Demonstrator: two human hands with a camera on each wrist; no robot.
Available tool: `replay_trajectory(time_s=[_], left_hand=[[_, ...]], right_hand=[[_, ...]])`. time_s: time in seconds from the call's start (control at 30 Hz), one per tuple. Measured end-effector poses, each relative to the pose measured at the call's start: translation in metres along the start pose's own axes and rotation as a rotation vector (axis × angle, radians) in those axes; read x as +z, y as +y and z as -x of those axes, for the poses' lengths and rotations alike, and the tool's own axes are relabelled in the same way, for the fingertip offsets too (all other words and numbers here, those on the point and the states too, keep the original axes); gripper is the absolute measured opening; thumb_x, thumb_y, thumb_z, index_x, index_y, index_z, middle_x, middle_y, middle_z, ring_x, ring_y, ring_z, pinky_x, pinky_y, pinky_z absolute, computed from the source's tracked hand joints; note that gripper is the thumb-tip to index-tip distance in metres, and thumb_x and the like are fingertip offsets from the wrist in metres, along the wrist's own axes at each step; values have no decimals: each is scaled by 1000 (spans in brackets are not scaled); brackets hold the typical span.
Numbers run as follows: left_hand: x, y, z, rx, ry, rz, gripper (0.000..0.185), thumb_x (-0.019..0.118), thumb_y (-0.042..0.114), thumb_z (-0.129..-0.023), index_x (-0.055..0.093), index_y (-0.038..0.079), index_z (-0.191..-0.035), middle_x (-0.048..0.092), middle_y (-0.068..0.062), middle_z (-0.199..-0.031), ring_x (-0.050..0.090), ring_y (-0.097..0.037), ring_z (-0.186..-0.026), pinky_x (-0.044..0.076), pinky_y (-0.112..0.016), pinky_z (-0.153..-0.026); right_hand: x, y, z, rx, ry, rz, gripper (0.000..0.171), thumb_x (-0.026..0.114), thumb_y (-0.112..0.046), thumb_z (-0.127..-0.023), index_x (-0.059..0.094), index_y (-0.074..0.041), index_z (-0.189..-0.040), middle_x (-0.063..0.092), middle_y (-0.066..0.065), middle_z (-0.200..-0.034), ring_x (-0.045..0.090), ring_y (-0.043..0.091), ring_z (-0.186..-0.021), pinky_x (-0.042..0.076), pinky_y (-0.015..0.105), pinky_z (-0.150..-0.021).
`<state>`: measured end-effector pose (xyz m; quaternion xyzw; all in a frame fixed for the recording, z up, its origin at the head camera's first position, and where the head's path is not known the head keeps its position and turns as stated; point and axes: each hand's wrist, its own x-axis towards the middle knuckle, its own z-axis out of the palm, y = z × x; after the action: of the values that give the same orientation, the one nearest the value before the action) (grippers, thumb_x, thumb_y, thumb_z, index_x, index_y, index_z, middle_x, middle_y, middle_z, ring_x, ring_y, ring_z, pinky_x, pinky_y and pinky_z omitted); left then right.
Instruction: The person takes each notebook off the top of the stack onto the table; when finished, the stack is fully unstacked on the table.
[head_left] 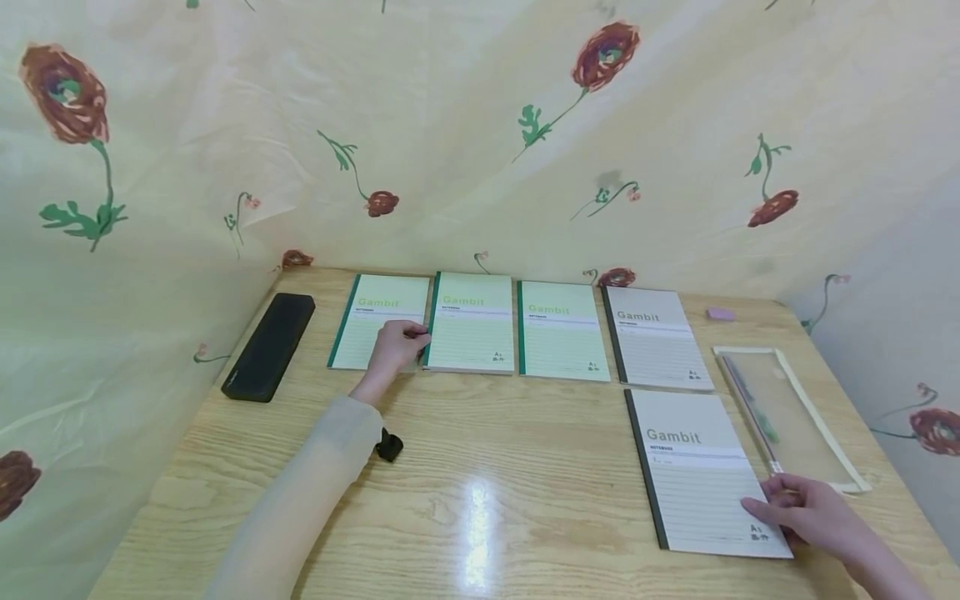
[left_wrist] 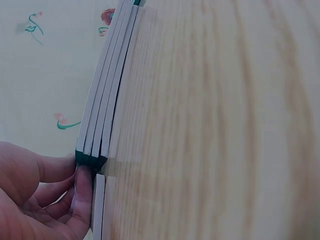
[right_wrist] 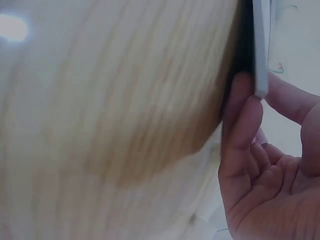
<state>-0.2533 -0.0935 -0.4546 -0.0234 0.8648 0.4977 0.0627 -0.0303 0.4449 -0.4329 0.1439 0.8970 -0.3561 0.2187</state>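
My left hand (head_left: 397, 346) reaches over the leftmost green notebook (head_left: 390, 292). Its thumb and fingertips pinch at the green spine of the notebook stack (head_left: 472, 333) beside it; in the left wrist view several page edges (left_wrist: 107, 85) show in that stack. At the front right, my right hand (head_left: 813, 512) grips the lower right corner of a grey notebook (head_left: 697, 492) with a dark spine, thumb on the cover and fingers underneath. The right wrist view shows this notebook's edge (right_wrist: 260, 60) raised over the table, with a shadow below it.
Another green notebook (head_left: 562, 342) and a grey one (head_left: 660, 342) continue the back row. A black case (head_left: 270, 346) lies at the far left. On the right are a pink eraser (head_left: 720, 314) and a clear pouch (head_left: 806, 417) with a pencil (head_left: 750, 408). Floral cloth (head_left: 450, 150) hangs behind.
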Motion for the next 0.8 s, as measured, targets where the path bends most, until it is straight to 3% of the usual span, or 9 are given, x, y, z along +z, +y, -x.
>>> replay_trajectory(time_s=[0.33,0.8], left_hand=[[1,-1,-2,3,3,0,25,64,12,-98,69,-2,-119,68,-17,-112,62,-29,-101,52,-40,-87],[-1,1,1,-5,-4,9,26,63,12,-98,68,-2,-120,67,-17,-113,62,-29,-102,51,-40,-88]], right_hand=[[2,0,-3,-80,104,211,41,74,-35,-90,62,4,-98,59,1,-81,51,13,-71,48,26,-57],[0,-13,-1,-175,198,294,34,73,-33,-92,63,0,-94,58,1,-80,48,11,-68,42,25,-55]])
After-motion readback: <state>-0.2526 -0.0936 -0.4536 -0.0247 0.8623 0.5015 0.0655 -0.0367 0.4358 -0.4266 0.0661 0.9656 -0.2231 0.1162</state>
